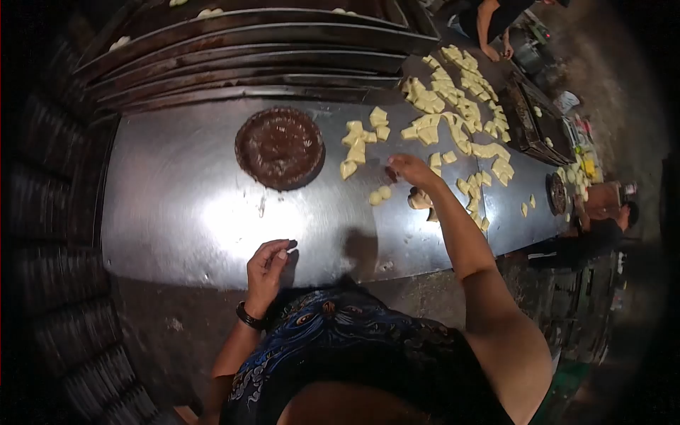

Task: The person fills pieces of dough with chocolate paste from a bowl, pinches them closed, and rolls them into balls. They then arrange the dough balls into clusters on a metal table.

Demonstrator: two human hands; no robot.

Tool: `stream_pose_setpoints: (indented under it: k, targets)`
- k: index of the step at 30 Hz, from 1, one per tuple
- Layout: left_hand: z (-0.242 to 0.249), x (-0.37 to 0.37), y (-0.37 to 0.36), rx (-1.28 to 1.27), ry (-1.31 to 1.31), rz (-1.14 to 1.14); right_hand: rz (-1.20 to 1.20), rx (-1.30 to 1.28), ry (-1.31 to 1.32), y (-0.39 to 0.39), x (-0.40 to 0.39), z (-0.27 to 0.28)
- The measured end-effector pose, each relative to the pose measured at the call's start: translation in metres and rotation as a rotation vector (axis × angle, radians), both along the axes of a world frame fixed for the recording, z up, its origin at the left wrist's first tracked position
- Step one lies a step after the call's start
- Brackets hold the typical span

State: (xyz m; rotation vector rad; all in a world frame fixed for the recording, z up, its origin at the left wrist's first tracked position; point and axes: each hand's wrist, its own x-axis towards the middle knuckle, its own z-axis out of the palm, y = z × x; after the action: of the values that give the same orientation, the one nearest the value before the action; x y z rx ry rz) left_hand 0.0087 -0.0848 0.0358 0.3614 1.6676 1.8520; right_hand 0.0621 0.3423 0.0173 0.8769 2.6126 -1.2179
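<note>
Pale dough balls (384,192) sit right of the frame's centre, just below your half-curled right hand (414,171), its grip unclear, well away from your left hand (265,270), which pinches a dark lump (292,244).

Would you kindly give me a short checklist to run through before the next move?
1. Round dark-brown mass on the metal table, apart from the dough pieces: ok.
2. Pale balls near the right hand: ok.
3. All dough pieces separated: not ok, many touch.
4. Left hand free: cannot tell, a dark bit shows at its fingertips.
5. Right hand free: cannot tell, something dark shows beside it.
</note>
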Motion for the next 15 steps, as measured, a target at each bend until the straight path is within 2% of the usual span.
stream_pose_setpoints:
  k: [3,4,7,10,13,15]
  targets:
    - [0.010,-0.032,0.009,0.011,0.071,-0.091,-0.202,0.430,0.057,0.028,-0.041,-0.026]
    - [0.017,-0.040,0.015,0.022,0.087,-0.112,-0.260,0.499,0.220,0.021,-0.051,-0.033]
    - [0.023,-0.054,0.031,0.041,0.086,-0.129,-0.414,0.558,0.124,0.013,-0.080,-0.042]
    - [0.026,-0.050,0.046,0.035,0.097,-0.102,-0.393,0.406,0.342,-0.002,-0.074,-0.036]
    - [0.021,-0.030,0.063,0.011,0.055,-0.091,-0.538,-0.286,0.661,-0.035,-0.036,-0.020]
    - [0.008,-0.009,0.084,0.083,0.034,-0.023,-0.447,-0.415,0.588,-0.075,0.000,0.023]
